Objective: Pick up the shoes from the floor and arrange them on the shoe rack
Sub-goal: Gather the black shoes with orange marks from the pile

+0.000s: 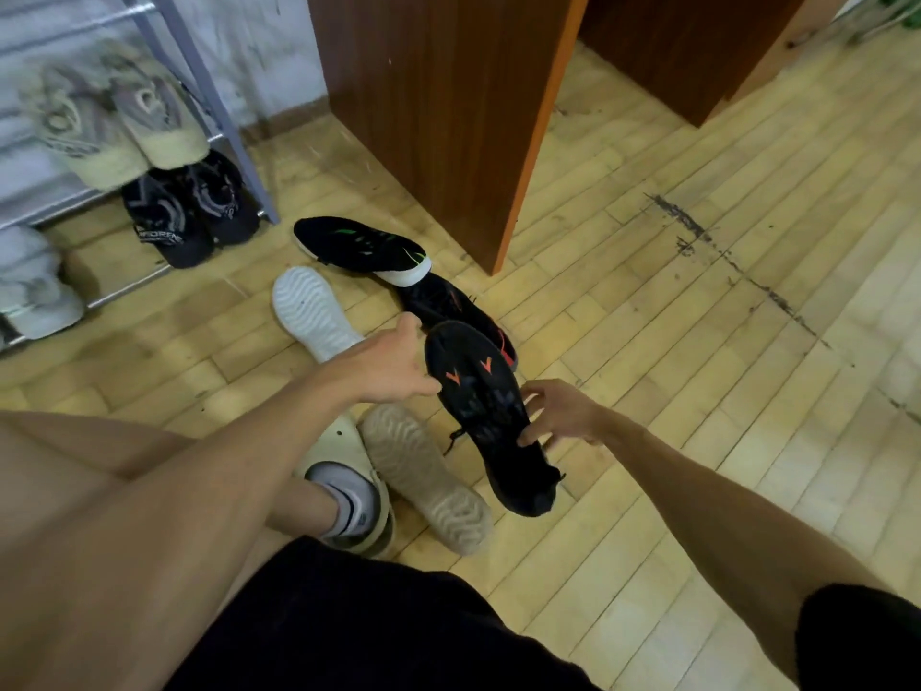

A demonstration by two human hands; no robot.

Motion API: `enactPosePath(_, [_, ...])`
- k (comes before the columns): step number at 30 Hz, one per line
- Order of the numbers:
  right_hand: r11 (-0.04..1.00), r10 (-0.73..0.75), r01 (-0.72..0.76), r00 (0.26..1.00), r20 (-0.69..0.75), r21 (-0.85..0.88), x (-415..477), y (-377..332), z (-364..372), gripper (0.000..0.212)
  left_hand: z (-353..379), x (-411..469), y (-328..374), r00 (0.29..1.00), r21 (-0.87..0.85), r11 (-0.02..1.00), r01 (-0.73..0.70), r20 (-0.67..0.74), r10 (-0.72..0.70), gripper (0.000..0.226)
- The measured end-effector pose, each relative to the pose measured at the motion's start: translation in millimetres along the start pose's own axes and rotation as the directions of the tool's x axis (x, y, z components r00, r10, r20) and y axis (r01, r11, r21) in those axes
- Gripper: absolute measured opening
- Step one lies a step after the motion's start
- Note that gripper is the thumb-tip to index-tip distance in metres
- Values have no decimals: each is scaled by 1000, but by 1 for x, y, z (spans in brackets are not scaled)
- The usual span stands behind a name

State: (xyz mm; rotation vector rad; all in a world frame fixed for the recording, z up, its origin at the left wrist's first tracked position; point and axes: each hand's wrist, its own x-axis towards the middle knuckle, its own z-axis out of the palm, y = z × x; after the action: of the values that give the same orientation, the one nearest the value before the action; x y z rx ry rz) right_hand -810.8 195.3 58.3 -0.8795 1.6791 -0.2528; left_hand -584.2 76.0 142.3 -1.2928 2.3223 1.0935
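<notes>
- The left hand (393,364) covered the rear of the white-soled shoe (311,311) just behind it.
- The black shoe with orange marks (491,416) hid the right hand's palm; only fingertips (528,437) showed at its edge.
- Beyond that hand, a second black shoe (448,301) lay half hidden under the held one and under the green-marked shoe (364,246).
- Far left of the left hand, the shoe rack (209,92) was blurred and cut by the frame edge, its grey shoes (35,286) indistinct.

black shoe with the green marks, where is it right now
In the head view, the black shoe with green marks lies on the wooden floor left of centre, between the shoe rack and the brown cabinet, just beyond the left hand.
</notes>
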Motion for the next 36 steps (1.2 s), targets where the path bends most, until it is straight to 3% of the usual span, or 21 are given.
enactPosePath(4, [972,-186,181,982,19,147,11,-61,1,35,-3,5,-10,985,-169,980,105,-119,-126,71])
enactPosePath(6, [941,-255,250,967,-4,230,16,-93,5,34,-10,5,-17,963,-307,936,175,-145,-227,76])
enactPosePath(8, [911,-305,302,952,-36,281,19,-124,8,38,-17,3,-21,935,-432,871,234,-145,-323,67])
enactPosePath(12, [887,-391,397,917,-75,237,21,-180,13,45,-37,-2,-34,877,-678,730,84,-298,-378,23])
enactPosePath(16, [886,-409,393,912,17,244,15,-219,14,34,-62,-16,-48,849,-905,423,-49,-260,-459,28])
enactPosePath(20, [923,-380,385,910,165,-1,8,-247,18,62,-89,-34,-58,855,-958,272,-86,-211,-473,17])
enactPosePath(22, [911,-396,408,904,162,-54,3,-269,24,60,-106,-45,-62,854,-966,231,-115,-215,-473,15])
enactPosePath(26, [871,-466,485,865,185,-76,-20,-331,31,52,-147,-82,-70,803,-945,228,-235,-321,-502,16])
enactPosePath(31, [774,-613,629,773,164,-70,-63,-408,58,39,-198,-155,-78,667,-870,331,-366,-493,-559,28])
enactPosePath(34, [706,-682,701,711,174,-100,-90,-444,89,35,-216,-212,-91,593,-833,421,-359,-552,-586,23])
enactPosePath(36, [661,-714,735,679,173,-152,-109,-462,112,38,-219,-254,-104,524,-820,501,-278,-567,-636,35])
